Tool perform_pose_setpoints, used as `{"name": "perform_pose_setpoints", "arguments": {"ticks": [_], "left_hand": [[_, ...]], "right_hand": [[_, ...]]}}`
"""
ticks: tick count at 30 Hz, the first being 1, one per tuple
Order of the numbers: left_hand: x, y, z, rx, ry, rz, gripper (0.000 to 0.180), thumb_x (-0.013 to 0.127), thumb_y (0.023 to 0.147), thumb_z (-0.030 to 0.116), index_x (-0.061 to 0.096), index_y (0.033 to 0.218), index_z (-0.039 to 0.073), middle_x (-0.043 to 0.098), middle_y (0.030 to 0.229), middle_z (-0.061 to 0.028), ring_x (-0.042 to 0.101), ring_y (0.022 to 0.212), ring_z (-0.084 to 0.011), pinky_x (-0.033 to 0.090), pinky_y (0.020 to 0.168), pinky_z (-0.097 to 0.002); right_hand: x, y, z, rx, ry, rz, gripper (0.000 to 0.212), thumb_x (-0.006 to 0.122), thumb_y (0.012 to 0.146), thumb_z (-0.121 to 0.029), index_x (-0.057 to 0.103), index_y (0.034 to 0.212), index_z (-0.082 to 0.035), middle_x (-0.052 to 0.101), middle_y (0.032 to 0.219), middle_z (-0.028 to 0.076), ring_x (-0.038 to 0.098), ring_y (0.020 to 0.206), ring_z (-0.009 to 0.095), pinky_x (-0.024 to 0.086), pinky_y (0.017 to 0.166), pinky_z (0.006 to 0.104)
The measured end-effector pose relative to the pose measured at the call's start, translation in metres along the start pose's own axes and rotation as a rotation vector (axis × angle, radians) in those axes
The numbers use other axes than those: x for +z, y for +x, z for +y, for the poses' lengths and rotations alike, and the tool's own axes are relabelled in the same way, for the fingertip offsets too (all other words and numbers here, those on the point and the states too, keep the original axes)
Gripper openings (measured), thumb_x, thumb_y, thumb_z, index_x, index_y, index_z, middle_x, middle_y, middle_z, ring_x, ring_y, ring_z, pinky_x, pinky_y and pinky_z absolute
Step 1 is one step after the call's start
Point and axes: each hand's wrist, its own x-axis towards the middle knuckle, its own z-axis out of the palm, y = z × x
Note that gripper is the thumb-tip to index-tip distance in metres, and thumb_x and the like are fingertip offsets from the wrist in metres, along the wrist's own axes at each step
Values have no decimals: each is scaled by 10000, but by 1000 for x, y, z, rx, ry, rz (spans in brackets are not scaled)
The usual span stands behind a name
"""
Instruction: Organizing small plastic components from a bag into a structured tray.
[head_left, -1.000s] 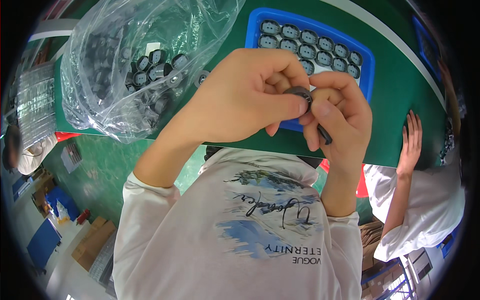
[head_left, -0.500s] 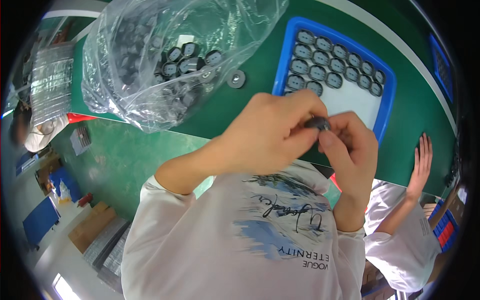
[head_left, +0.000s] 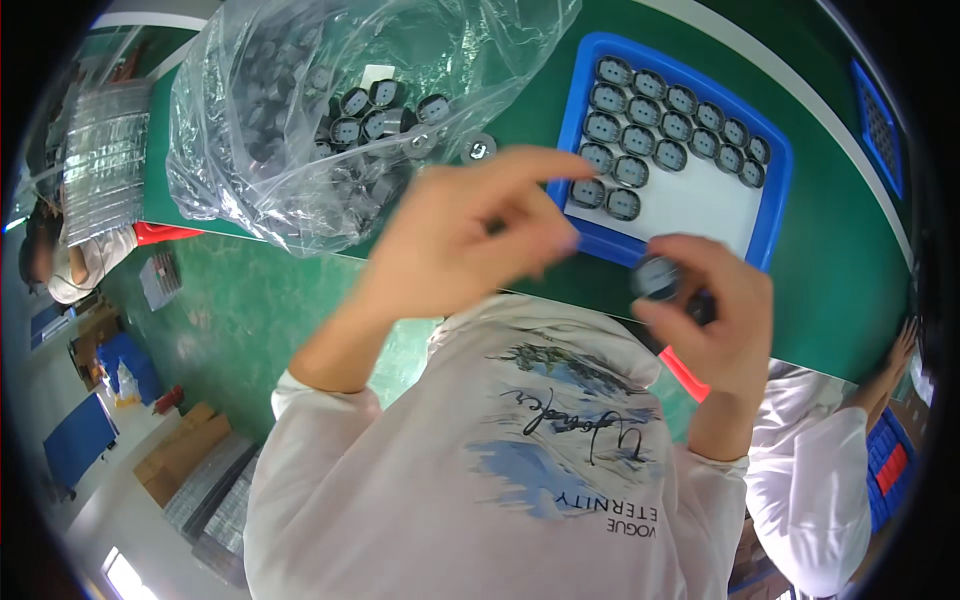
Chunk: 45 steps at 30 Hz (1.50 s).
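**Right hand (head_left: 722, 322) pinches a round dark part (head_left: 657, 278) by the blue tray (head_left: 610, 240)**

The green table (head_left: 825, 280) is the biggest thing here. A clear bag (head_left: 250, 205) with dark parts (head_left: 346, 130) in it sits at about 10 o'clock from the left hand (head_left: 440, 235). The tray is at 12 o'clock from the right hand, and its white bottom (head_left: 690, 207) shows there, nearer to this hand than to the left one. The left hand's finger and thumb are spread apart; nothing shows between the tips, but blur hides the rest. The right hand grips the round part at 10 o'clock from its palm. The part has no clear long side. A smaller dark thing (head_left: 702, 306) shows there too, too blurry to name. Half a second ago both hands meet at the part; now the left is off toward 9 o'clock.
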Motion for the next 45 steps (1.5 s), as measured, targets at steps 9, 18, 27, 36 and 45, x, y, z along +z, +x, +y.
{"name": "perform_pose_setpoints", "arguments": {"ticks": [9,18,27,36,45], "left_hand": [[-45,22,-18,317,1135,1,275,713,783,-11,706,1043,79,678,1023,-95,596,995,-305,500,830,-375],[-28,27,-27,541,1079,107,231,744,811,19,702,1034,56,687,1095,-102,644,976,-307,538,777,-361],[-25,10,-46,517,995,210,248,805,722,16,722,955,20,666,1050,-106,612,923,-310,516,811,-401],[-27,15,-42,556,937,206,220,783,719,-23,723,927,16,671,1032,-114,618,891,-302,523,769,-392],[69,85,-9,822,887,-15,193,756,714,40,727,904,60,669,1022,-85,608,952,-292,499,834,-397]], "right_hand": [[-31,-3,33,395,-225,140,360,760,798,-32,615,1128,-24,703,858,57,488,613,72,383,548,234],[-30,-2,35,223,-447,69,373,797,778,-68,675,1129,-40,669,987,107,682,821,263,535,698,354],[-24,-8,49,60,-472,72,229,756,798,-1,726,1023,-37,650,1089,56,569,663,168,475,599,319],[-23,-15,60,-26,-511,159,192,759,804,-6,745,993,-39,654,1093,46,512,583,148,445,543,314],[-37,0,66,-133,-784,213,151,768,806,-64,743,954,-85,597,885,33,589,631,195,468,546,336]]}}
